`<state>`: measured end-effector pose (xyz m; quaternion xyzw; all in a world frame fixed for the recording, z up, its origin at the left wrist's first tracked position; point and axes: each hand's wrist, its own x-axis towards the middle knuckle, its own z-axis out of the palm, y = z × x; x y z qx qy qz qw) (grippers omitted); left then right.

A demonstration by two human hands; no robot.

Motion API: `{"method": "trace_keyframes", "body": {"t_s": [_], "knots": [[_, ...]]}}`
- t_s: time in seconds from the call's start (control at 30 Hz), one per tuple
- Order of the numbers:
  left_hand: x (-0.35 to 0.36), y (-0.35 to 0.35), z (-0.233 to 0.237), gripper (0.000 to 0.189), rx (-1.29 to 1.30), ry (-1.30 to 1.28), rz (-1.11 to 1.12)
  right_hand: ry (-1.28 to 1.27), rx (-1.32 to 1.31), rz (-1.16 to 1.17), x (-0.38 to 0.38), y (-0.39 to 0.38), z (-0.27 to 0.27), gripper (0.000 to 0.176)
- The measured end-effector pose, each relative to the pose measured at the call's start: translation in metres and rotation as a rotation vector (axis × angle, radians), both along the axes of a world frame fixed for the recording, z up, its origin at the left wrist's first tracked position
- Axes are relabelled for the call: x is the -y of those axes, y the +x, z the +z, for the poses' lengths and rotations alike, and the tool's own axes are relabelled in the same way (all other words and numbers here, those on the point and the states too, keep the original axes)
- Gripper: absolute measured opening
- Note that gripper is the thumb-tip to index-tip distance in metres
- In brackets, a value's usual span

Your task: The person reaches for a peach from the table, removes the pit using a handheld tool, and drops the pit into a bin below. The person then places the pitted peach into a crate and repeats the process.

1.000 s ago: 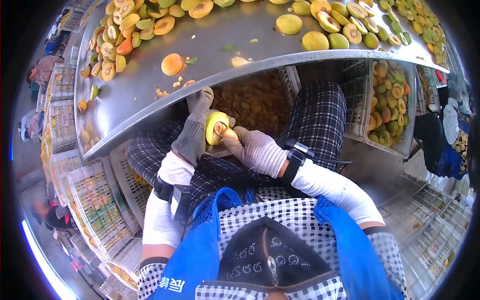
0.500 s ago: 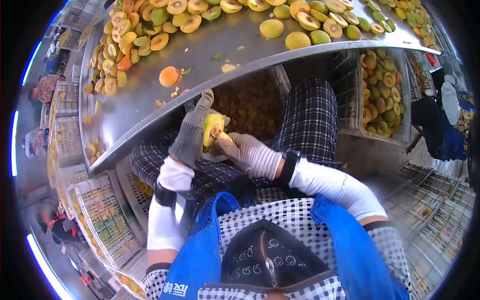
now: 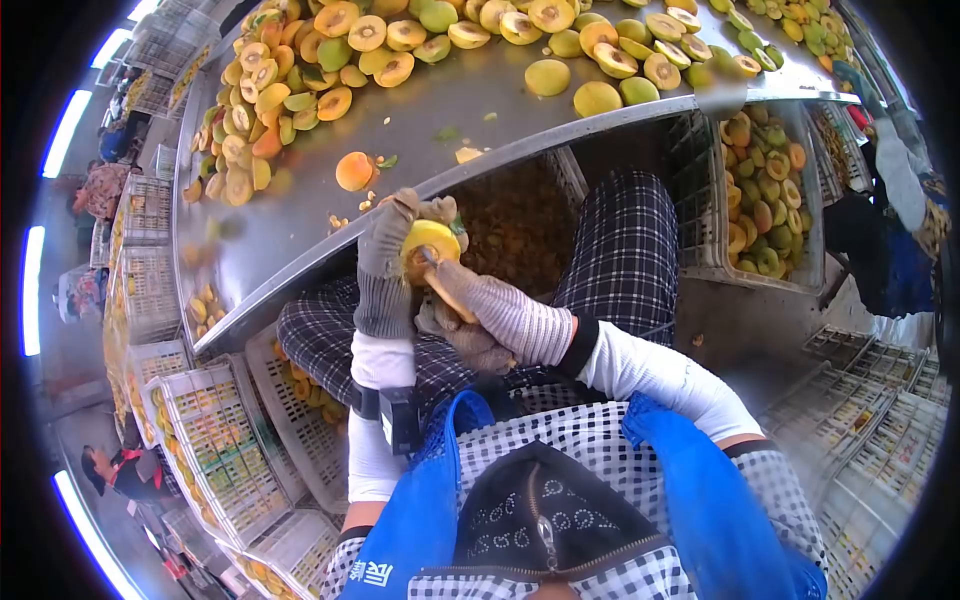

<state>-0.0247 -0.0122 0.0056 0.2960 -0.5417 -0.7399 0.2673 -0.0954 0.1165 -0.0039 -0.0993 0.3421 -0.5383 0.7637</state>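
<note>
Gloved in grey, my left hand (image 3: 385, 265) is closed around a yellow fruit half (image 3: 430, 240), whose cut side faces my right hand. My right hand (image 3: 495, 315), in a striped glove, grips a small tool with a pale handle (image 3: 452, 298); its tip meets the middle of the fruit. Both hands are above my lap, just below the metal table's edge. A dark crate of brown pieces (image 3: 510, 225) lies beyond them, under the table. An orange fruit (image 3: 355, 171) with a leaf rests on the table near my left hand.
Many halved fruits (image 3: 320, 60) are heaped across the metal table (image 3: 420, 130). A crate of fruit (image 3: 765, 190) stands at the right, with stacked crates (image 3: 860, 430) lower right and more crates (image 3: 215, 440) at left. Other people (image 3: 130, 470) are at the left; another person (image 3: 880, 245) is at right.
The fruit half has turned so that its cut face shows more. My left hand has become more upright, and the tool tip now meets the fruit's centre. The view has shifted slightly.
</note>
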Motion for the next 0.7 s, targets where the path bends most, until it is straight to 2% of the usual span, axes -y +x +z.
{"method": "trace_keyframes", "body": {"t_s": [0.07, 0.1, 0.13, 0.2, 0.23, 0.27, 0.3, 0.33, 0.37, 0.4, 0.47, 0.53, 0.57, 0.6, 0.67, 0.7], "knots": [[0.012, -0.006, -0.004, 0.063, -0.135, 0.267, -0.206, -0.066, 0.022, -0.035, -0.001, -0.006, 0.000, 0.058], [0.014, -0.007, -0.004, 0.063, -0.268, 0.290, -0.363, -0.082, 0.034, -0.053, -0.003, -0.007, 0.000, 0.054], [0.008, -0.007, -0.007, 0.063, -0.268, 0.293, -0.370, -0.079, 0.034, -0.060, -0.005, -0.006, 0.001, 0.054], [-0.017, -0.006, -0.007, 0.063, -0.222, 0.024, -0.013, -0.071, 0.244, -0.091, -0.008, -0.006, 0.010, 0.053], [-0.022, 0.002, 0.004, 0.049, -0.063, -0.021, -0.006, 0.087, 0.210, -0.056, -0.003, -0.006, 0.021, 0.052], [-0.005, 0.006, -0.020, 0.043, 0.167, -0.972, 0.093, 0.056, 0.149, -0.175, 0.005, 0.010, 0.005, 0.049], [-0.001, 0.020, -0.036, 0.037, 0.244, -1.032, 0.117, 0.064, -0.046, -0.192, 0.004, 0.012, -0.004, 0.043], [0.004, 0.024, -0.055, 0.033, 0.265, -1.147, 0.165, -0.143, -0.484, -0.130, 0.000, 0.006, -0.019, 0.034], [0.007, 0.011, -0.043, 0.032, 0.332, -1.128, 0.138, -0.427, -0.816, -0.355, 0.004, 0.012, -0.027, 0.031], [-0.005, 0.008, -0.038, 0.031, 0.181, -0.557, 0.221, -0.448, -0.568, -0.481, 0.007, 0.016, -0.037, 0.044], [-0.006, 0.004, -0.040, 0.031, 0.074, -0.373, 0.160, -0.261, -0.428, -0.179, 0.006, 0.001, -0.034, 0.043], [-0.013, -0.006, -0.048, 0.028, 0.026, -0.173, 0.265, -0.120, -0.352, -0.074, 0.004, -0.005, -0.033, 0.042], [-0.018, -0.014, -0.047, 0.030, 0.001, -0.235, 0.303, -0.059, -0.273, -0.011, 0.003, -0.011, -0.025, 0.049], [-0.019, -0.014, -0.050, 0.030, -0.004, -0.228, 0.296, -0.052, -0.278, -0.018, -0.001, -0.015, -0.024, 0.049], [-0.018, -0.011, -0.050, 0.029, -0.105, -0.118, 0.258, -0.023, 0.190, 0.157, -0.011, -0.020, -0.014, 0.053], [-0.017, -0.010, -0.048, 0.029, -0.105, -0.119, 0.264, -0.025, 0.148, 0.118, -0.010, -0.014, -0.017, 0.053]]}}
